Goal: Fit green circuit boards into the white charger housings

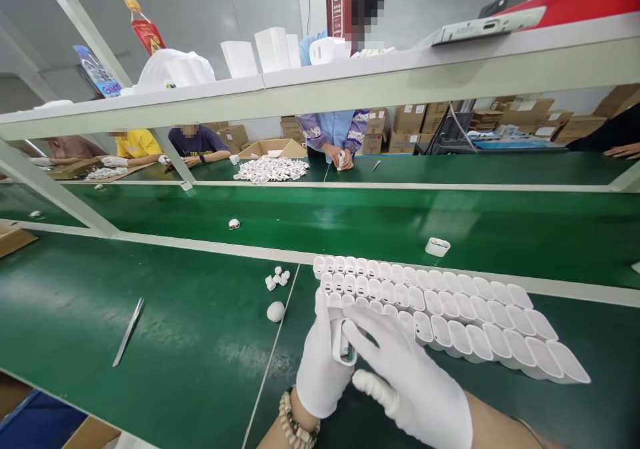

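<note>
So that its opening faces me, seemingly, my left hand (320, 366) clamps the white case (345, 351) near the shell rows (459, 336), my right hand's (409, 372) fingers apart.

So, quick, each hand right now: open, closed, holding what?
Left hand: closed, holding a case.
Right hand: fingers at the case; can't tell if gripping.

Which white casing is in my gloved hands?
The casing in your left hand, your right hand at its opening; the rowed casings stand on the green tabletop.

Bright, pale glare on green belt (330, 226)
</note>
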Tool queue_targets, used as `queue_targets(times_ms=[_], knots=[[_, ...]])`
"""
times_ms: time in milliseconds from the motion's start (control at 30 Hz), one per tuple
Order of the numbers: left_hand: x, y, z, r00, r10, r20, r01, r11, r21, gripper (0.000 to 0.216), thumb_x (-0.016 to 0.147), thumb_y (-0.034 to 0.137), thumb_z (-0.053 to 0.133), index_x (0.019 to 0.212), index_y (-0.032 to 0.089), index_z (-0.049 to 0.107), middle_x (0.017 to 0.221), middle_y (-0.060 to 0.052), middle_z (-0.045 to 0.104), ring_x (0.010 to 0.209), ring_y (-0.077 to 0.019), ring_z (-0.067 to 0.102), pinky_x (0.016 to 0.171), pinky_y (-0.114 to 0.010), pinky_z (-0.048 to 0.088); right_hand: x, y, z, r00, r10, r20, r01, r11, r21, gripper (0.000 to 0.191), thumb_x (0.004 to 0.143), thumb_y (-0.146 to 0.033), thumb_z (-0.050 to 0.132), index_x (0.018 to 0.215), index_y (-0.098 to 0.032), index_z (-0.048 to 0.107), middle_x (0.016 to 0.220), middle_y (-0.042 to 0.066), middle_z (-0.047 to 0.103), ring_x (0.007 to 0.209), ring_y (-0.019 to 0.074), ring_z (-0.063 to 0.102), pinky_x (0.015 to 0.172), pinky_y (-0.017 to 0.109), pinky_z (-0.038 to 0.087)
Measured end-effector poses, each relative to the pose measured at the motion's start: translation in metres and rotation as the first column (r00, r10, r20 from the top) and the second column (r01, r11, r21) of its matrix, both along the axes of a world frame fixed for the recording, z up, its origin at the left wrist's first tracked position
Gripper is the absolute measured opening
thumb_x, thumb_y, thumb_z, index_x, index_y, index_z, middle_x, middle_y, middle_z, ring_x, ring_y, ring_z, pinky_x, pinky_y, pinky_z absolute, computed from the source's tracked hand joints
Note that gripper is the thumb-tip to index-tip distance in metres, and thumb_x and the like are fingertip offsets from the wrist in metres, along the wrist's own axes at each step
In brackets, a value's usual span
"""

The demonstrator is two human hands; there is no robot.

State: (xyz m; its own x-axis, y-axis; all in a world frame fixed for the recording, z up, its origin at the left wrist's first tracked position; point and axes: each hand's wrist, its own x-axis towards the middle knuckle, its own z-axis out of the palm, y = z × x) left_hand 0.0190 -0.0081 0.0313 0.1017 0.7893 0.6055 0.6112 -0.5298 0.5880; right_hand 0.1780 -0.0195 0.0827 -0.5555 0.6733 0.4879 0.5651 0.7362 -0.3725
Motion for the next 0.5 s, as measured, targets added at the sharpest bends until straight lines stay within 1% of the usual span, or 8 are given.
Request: queue_targets(times_ms=[33,100,133,200,300,400,433,500], knots=[[0.0,-0.001,0.004,0.993,-0.108,0.056,0.111,0.992,-0.054,0.081,0.092,0.02,0.05,0.152,0.017,-0.005,0.083,-0.003,0.068,0.069,-0.0165,0.066,0.066,-0.028,0.057,0.004,0.003,0.001,0.998,0.007,-0.069,-0.009,0.999,-0.031,0.037,0.092,-0.027,0.052,0.128,-0.018,0.05,0.124,0.014,0.059,0.113,0.0267,0.056,0.091,0.043,0.052],[-0.001,-0.001,0.011,0.943,-0.298,0.146,0.318,0.938,-0.136,0.092,0.089,0.026,0.058,0.151,0.019,-0.01,0.089,-0.004,0.07,0.076,-0.0169,0.067,0.072,-0.028,0.057,0.013,0.008,0.006,0.984,-0.015,-0.18,-0.006,0.993,-0.115,0.025,0.095,-0.025,0.049,0.118,-0.023,0.059,0.105,0.007,0.067,0.096,0.0204,0.062,0.082,0.035,0.054],[-0.002,-0.001,0.014,0.915,-0.363,0.174,0.391,0.904,-0.173,0.097,0.087,0.029,0.062,0.15,0.019,-0.012,0.093,-0.004,0.07,0.08,-0.0173,0.068,0.074,-0.028,0.056,0.017,0.01,0.009,0.978,-0.027,-0.205,-0.006,0.988,-0.157,0.021,0.095,-0.023,0.05,0.111,-0.024,0.063,0.096,0.005,0.068,0.087,0.0181,0.064,0.077,0.032,0.054],[-0.003,0.0,0.016,0.885,-0.425,0.187,0.461,0.853,-0.245,0.103,0.085,0.035,0.067,0.15,0.021,-0.011,0.096,-0.005,0.072,0.083,-0.0183,0.069,0.075,-0.028,0.056,0.021,0.014,0.013,0.982,-0.032,-0.184,-0.012,0.973,-0.23,0.017,0.094,-0.021,0.053,0.094,-0.025,0.07,0.082,0.002,0.068,0.074,0.0152,0.063,0.068,0.028,0.052],[-0.005,0.001,0.014,0.868,-0.473,0.149,0.494,0.795,-0.352,0.108,0.079,0.046,0.071,0.151,0.022,-0.006,0.095,-0.004,0.073,0.083,-0.0202,0.07,0.073,-0.029,0.056,0.023,0.016,0.013,0.992,-0.046,-0.119,0.016,0.97,-0.243,0.019,0.091,-0.02,0.058,0.081,-0.024,0.073,0.073,0.0,0.067,0.065,0.0136,0.06,0.06,0.027,0.048],[-0.005,0.001,0.012,0.886,-0.459,0.06,0.436,0.784,-0.442,0.11,0.075,0.05,0.073,0.151,0.021,-0.001,0.092,-0.004,0.074,0.077,-0.0219,0.07,0.067,-0.03,0.056,0.021,0.016,0.009,0.995,-0.059,-0.074,0.043,0.978,-0.206,0.02,0.089,-0.016,0.058,0.078,-0.023,0.074,0.069,-0.001,0.066,0.062,0.0136,0.056,0.06,0.028,0.044],[-0.004,0.001,0.012,0.893,-0.448,0.029,0.409,0.786,-0.463,0.111,0.074,0.051,0.074,0.151,0.021,0.001,0.093,-0.005,0.074,0.077,-0.0228,0.07,0.067,-0.031,0.056,0.02,0.016,0.008,0.996,-0.062,-0.062,0.047,0.974,-0.22,0.021,0.088,-0.016,0.058,0.079,-0.024,0.074,0.069,-0.001,0.066,0.063,0.0136,0.055,0.061,0.028,0.043],[-0.003,-0.001,0.012,0.899,-0.437,-0.014,0.372,0.782,-0.5,0.114,0.07,0.053,0.077,0.152,0.019,0.004,0.095,-0.008,0.073,0.08,-0.0251,0.07,0.067,-0.031,0.057,0.019,0.017,0.008,0.996,-0.067,-0.052,0.046,0.945,-0.324,0.019,0.088,-0.018,0.059,0.08,-0.026,0.075,0.068,-0.003,0.066,0.063,0.0127,0.054,0.061,0.027,0.042]])
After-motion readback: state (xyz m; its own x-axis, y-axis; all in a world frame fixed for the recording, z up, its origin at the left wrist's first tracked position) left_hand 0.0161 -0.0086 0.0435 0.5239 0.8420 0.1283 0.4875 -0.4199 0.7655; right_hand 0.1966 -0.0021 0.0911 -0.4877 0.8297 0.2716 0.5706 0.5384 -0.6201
